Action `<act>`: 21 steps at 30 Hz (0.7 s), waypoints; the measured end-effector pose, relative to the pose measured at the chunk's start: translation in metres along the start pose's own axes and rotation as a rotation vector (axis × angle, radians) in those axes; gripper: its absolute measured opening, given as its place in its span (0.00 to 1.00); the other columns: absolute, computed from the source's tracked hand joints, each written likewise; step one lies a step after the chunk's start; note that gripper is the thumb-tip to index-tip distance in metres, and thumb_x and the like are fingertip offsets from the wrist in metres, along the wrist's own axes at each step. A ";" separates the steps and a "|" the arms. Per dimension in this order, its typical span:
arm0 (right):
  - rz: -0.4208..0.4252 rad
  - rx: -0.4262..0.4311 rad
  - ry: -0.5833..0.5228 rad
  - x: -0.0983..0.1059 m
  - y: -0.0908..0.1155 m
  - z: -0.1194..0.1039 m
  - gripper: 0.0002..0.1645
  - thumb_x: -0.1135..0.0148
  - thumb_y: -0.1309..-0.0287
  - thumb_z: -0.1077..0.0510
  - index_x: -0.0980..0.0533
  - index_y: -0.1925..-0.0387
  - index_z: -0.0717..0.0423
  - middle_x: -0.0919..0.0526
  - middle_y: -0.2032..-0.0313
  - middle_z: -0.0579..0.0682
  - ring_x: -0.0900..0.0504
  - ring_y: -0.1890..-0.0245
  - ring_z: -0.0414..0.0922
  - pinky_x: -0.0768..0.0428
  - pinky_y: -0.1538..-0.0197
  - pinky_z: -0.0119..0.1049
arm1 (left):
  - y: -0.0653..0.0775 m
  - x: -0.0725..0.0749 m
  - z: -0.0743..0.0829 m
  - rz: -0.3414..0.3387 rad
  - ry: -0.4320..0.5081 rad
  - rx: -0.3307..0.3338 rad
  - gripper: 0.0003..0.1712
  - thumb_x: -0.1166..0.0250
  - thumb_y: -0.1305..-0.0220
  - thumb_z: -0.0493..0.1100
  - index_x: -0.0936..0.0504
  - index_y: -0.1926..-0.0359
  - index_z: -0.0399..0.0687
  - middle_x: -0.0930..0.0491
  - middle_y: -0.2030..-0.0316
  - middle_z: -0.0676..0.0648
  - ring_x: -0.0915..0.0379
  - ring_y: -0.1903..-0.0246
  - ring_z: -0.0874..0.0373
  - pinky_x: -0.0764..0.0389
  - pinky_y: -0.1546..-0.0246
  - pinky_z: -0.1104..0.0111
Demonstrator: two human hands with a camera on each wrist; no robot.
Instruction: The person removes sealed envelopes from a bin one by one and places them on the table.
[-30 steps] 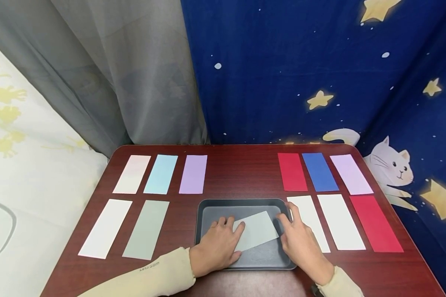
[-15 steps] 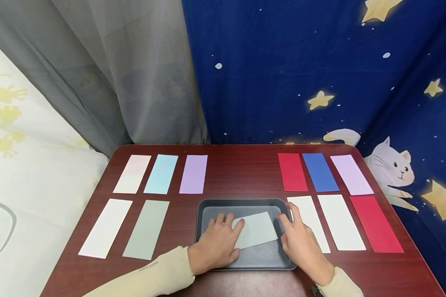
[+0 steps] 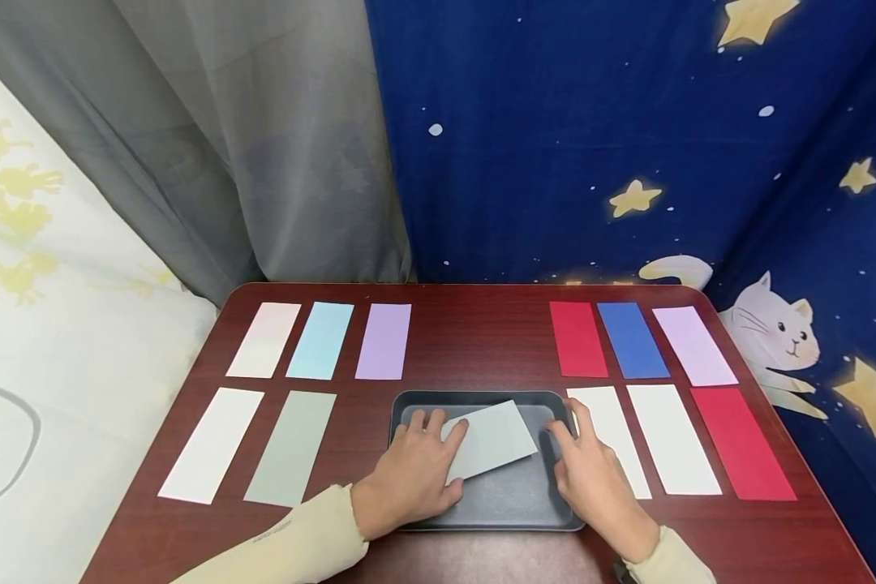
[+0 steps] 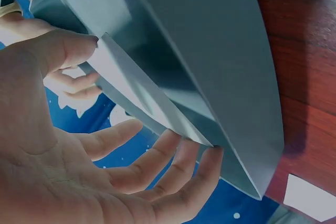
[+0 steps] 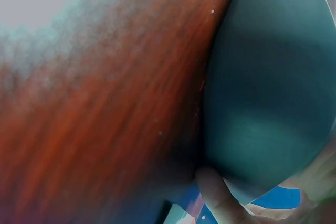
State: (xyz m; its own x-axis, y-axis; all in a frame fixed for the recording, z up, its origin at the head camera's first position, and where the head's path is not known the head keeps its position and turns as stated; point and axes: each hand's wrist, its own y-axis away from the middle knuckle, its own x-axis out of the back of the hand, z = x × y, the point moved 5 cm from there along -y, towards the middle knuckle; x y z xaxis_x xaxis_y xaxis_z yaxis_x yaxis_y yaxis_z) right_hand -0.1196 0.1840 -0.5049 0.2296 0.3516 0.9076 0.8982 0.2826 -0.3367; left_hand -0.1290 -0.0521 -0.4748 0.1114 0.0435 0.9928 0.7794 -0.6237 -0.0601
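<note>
A pale grey-green rectangular card [image 3: 495, 442] lies slantwise over the inside of a dark grey tray [image 3: 511, 507]. My left hand [image 3: 414, 474] holds its left end. In the left wrist view, the thumb is at one end of the card's held edge [image 4: 149, 95] and the fingertips [image 4: 212, 153] are at the other. At the tray's right side, my right hand [image 3: 604, 487] grips the rim, a digit inside the wall and another outside. In the right wrist view, a fingertip [image 5: 214, 184] touches the bottom of the tray's outer wall [image 5: 268, 87].
To the left of the tray lie several cards, among them a white card [image 3: 210, 446], a sage card [image 3: 289, 448] and a lilac card [image 3: 384, 341]. Others lie right, including a blue card [image 3: 632, 341] and a red card [image 3: 745, 444]. A white card [image 3: 606, 430] lies close beside the tray.
My left hand has shifted slightly left and away from me with the card, whose right end has moved farther back over the tray. My right hand stays at the rim.
</note>
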 end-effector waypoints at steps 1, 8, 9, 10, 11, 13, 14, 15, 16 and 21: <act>-0.001 -0.001 -0.001 0.000 0.000 0.000 0.31 0.36 0.60 0.70 0.24 0.48 0.56 0.39 0.35 0.62 0.42 0.88 0.34 0.38 0.85 0.27 | 0.001 0.001 -0.001 0.004 0.003 0.004 0.43 0.37 0.45 0.66 0.31 0.34 0.48 0.29 0.49 0.40 0.30 0.55 0.43 0.24 0.65 0.54; -0.011 -0.010 0.002 0.000 0.000 0.000 0.31 0.35 0.60 0.70 0.25 0.47 0.56 0.39 0.35 0.62 0.42 0.88 0.35 0.39 0.85 0.27 | 0.009 0.007 -0.013 0.031 0.029 0.046 0.43 0.36 0.46 0.65 0.30 0.34 0.48 0.29 0.46 0.38 0.30 0.52 0.42 0.24 0.65 0.54; -0.012 -0.010 0.002 0.000 0.001 0.000 0.31 0.35 0.60 0.70 0.25 0.47 0.56 0.39 0.34 0.62 0.42 0.88 0.35 0.39 0.85 0.27 | 0.011 0.008 -0.015 0.036 0.033 0.050 0.43 0.36 0.46 0.65 0.30 0.34 0.48 0.29 0.46 0.38 0.30 0.53 0.42 0.24 0.66 0.54; -0.012 -0.010 0.003 0.000 0.001 0.000 0.31 0.35 0.59 0.70 0.24 0.47 0.56 0.39 0.35 0.62 0.42 0.88 0.35 0.39 0.85 0.27 | 0.012 0.009 -0.016 0.043 0.038 0.053 0.43 0.36 0.46 0.65 0.30 0.34 0.47 0.29 0.46 0.38 0.30 0.53 0.42 0.24 0.67 0.55; -0.013 -0.010 0.003 0.000 0.001 0.000 0.31 0.35 0.59 0.70 0.24 0.47 0.56 0.39 0.35 0.62 0.42 0.88 0.35 0.39 0.85 0.27 | 0.014 0.010 -0.018 0.051 0.041 0.056 0.43 0.35 0.46 0.65 0.29 0.34 0.46 0.29 0.46 0.38 0.30 0.54 0.42 0.24 0.67 0.55; -0.015 -0.011 0.005 0.000 0.000 0.000 0.31 0.35 0.59 0.69 0.24 0.47 0.56 0.39 0.35 0.62 0.42 0.88 0.35 0.39 0.85 0.27 | 0.017 0.012 -0.022 0.070 0.049 0.061 0.43 0.35 0.46 0.64 0.29 0.35 0.45 0.29 0.46 0.37 0.29 0.55 0.42 0.25 0.69 0.56; -0.016 -0.012 0.005 0.000 0.000 0.000 0.31 0.35 0.59 0.69 0.24 0.48 0.56 0.39 0.35 0.62 0.42 0.88 0.35 0.39 0.85 0.27 | 0.019 0.013 -0.024 0.080 0.053 0.065 0.43 0.36 0.46 0.64 0.29 0.35 0.45 0.29 0.47 0.37 0.29 0.56 0.42 0.25 0.70 0.57; -0.018 -0.012 0.006 0.000 0.000 -0.001 0.30 0.35 0.59 0.69 0.24 0.48 0.56 0.39 0.35 0.62 0.42 0.88 0.35 0.39 0.84 0.27 | 0.021 0.013 -0.026 0.087 0.058 0.070 0.43 0.36 0.46 0.63 0.29 0.35 0.44 0.29 0.46 0.37 0.29 0.57 0.42 0.25 0.70 0.57; -0.019 -0.013 0.007 0.000 0.000 -0.001 0.30 0.35 0.59 0.69 0.24 0.48 0.56 0.39 0.35 0.62 0.42 0.88 0.35 0.39 0.84 0.27 | 0.023 0.014 -0.028 0.094 0.062 0.076 0.43 0.36 0.46 0.63 0.29 0.35 0.44 0.29 0.46 0.37 0.29 0.57 0.42 0.25 0.71 0.57; -0.021 -0.017 0.012 0.000 0.000 0.000 0.30 0.35 0.59 0.69 0.24 0.48 0.55 0.39 0.35 0.61 0.42 0.88 0.35 0.39 0.84 0.27 | 0.031 0.014 -0.039 0.123 0.085 0.124 0.43 0.36 0.46 0.62 0.29 0.35 0.42 0.29 0.47 0.37 0.30 0.57 0.42 0.25 0.71 0.57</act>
State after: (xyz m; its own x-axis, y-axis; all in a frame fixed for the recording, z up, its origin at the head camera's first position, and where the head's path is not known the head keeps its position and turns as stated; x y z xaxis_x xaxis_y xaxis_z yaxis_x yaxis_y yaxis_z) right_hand -0.1192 0.1838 -0.5045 0.2154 0.3349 0.9173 0.9090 0.2744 -0.3136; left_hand -0.1271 -0.1014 -0.4587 0.1622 -0.0966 0.9820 0.8335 -0.5193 -0.1888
